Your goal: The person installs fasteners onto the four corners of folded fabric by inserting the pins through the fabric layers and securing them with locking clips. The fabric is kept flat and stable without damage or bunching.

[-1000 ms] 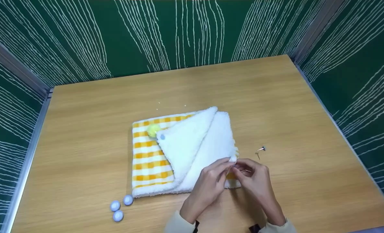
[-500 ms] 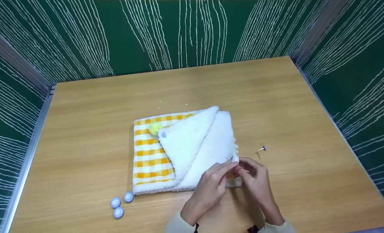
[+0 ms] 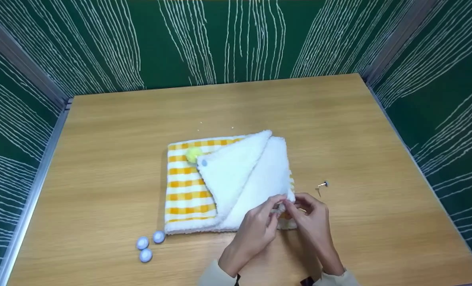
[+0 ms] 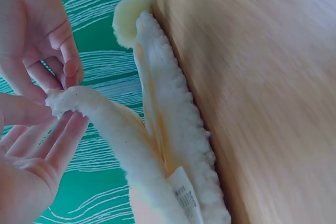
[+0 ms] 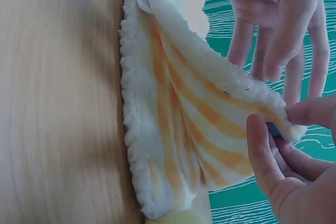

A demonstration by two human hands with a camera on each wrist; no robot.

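The right hand (image 3: 313, 215) is pinching a lifted corner (image 5: 297, 132) of the checked blanket (image 3: 240, 174), a small dark piece (image 5: 272, 129) partly showing between its fingers; the left hand's (image 3: 256, 228) straight, parted fingers are meeting the cloth's edge; the rest is lying folded on the table (image 3: 113, 167). Ideally the right hand is holding the corner taut and the piece square to it; the left fingertips are best bracing lightly, avoiding any sharp point, which I cannot make out.

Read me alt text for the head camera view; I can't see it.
Left hand and right hand meet at a lifted corner of a white, yellow-checked cloth on a wooden table. A yellow pom-pom shows toward its left; three bluish round pieces lie at near left.
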